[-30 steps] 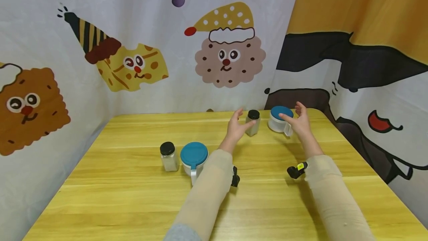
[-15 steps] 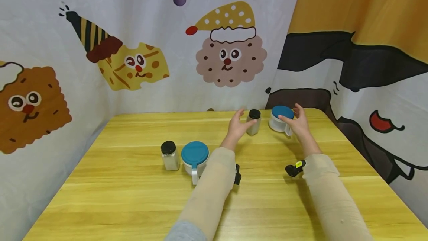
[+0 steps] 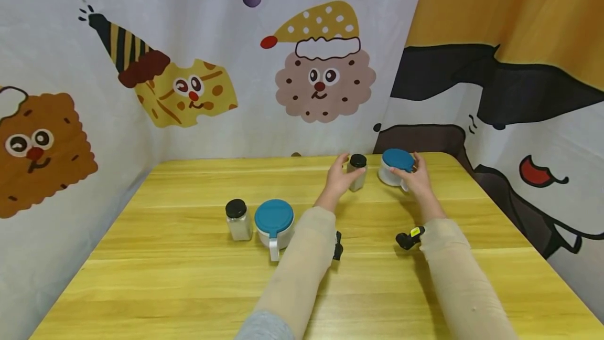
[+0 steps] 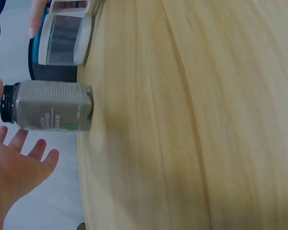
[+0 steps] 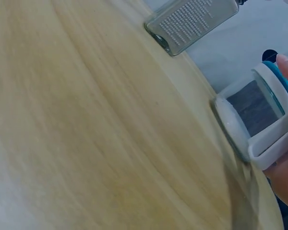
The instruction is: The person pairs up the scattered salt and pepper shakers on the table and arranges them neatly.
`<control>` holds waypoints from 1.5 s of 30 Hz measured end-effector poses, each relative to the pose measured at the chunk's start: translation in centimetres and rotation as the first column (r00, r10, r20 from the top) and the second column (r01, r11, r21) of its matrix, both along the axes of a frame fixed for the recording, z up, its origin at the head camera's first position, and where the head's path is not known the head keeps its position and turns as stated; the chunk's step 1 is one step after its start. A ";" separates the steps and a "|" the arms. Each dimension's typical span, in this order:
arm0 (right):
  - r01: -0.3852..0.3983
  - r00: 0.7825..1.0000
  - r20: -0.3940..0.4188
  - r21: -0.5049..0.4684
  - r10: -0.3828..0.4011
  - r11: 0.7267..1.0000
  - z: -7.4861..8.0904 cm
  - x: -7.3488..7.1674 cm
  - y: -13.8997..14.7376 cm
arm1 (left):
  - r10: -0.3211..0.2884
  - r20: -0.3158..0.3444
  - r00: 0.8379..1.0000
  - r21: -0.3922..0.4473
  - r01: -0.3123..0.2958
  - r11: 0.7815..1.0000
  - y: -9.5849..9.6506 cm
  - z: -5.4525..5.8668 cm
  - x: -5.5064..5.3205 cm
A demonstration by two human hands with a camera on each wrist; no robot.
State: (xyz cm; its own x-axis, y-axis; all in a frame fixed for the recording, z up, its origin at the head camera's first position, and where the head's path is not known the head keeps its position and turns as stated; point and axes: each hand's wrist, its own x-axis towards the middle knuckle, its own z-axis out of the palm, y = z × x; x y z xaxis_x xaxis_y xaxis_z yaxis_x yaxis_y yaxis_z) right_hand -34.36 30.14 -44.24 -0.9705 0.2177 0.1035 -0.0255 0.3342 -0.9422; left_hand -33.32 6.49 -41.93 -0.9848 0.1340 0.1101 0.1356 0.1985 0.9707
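Note:
My left hand [image 3: 337,178] is at a square pepper bottle [image 4: 53,106] with a black cap, its thumb in front and fingers spread behind. The left wrist view shows the thumb beside the cap and the other fingers loosely bent along the bottle's side. To the right, a clear seasoning jar [image 5: 254,108] has a blue lid and white handle. My right hand [image 3: 419,178] grips it from the handle side, thumb on the near side at the lid, fingers at the lid's right edge. Both containers stand upright near the table's back edge.
A second black-capped bottle [image 3: 239,224] and a second blue-lidded jar [image 3: 274,218] stand side by side at centre left, the jar beside my left forearm. The yellow wooden table [image 3: 189,287] backs onto a cartoon-printed curtain [image 3: 207,9].
My right hand has moved left onto the blue-lidded jar, its fingers drawing in. My left hand has shifted slightly right, closer to the pepper bottle. The containers stay where they were.

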 end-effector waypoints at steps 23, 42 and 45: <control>0.076 0.997 -0.006 -0.063 -0.076 0.995 -0.8 -0.6 -1.0 | 0.013 0.022 1.000 -0.075 -0.011 0.997 1.0 0.5 -0.9; 0.109 0.994 0.002 -0.051 -0.109 0.993 -0.9 -0.6 -1.2 | 0.012 0.021 1.000 -0.030 -0.011 0.999 1.2 0.6 -1.0; 0.119 0.993 0.003 -0.055 -0.120 0.991 -1.1 -0.7 -1.2 | 0.009 0.016 1.000 -0.032 -0.009 0.999 1.2 0.5 -1.1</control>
State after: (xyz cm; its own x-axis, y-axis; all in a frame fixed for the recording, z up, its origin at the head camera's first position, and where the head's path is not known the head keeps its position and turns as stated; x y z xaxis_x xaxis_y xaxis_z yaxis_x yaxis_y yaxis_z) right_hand -35.02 28.98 -45.38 -0.9371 0.3375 0.0888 0.0109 0.2827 -0.9592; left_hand -34.37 7.73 -41.43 -0.9876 0.1282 0.0905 0.1184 0.2303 0.9659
